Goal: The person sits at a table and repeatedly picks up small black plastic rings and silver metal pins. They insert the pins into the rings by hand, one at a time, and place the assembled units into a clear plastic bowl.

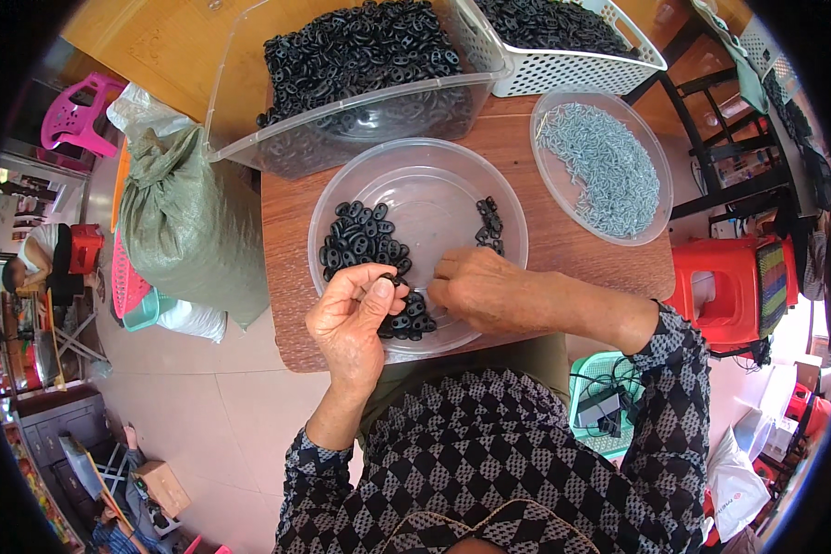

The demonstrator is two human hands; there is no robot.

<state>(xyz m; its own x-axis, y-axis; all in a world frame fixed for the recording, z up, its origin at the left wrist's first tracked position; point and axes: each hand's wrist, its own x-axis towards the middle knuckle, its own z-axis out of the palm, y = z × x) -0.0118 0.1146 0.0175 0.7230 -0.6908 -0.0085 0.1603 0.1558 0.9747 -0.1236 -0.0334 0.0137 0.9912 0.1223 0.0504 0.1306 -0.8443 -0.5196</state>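
My left hand [349,321] is raised over the near left of a round clear plastic basin [427,198]. Its thumb and fingers pinch a small black oval plastic piece [390,278]. Lower in the basin is my right hand [487,290], its fingers curled together and pointing left; whatever they hold, if anything, is hidden. A pile of black oval pieces with two holes [355,233] covers the basin's left side and runs under my left hand. Smaller black parts [489,222] lie by the right wall, beyond my right hand.
On the brown table [291,277], a clear bin [222,111] of black oval pieces stands behind the basin. A white perforated basket [572,74] holds more black parts. Silvery screws [609,166] fill a round tray. A red stool [697,291] stands right, a green sack [189,222] left.
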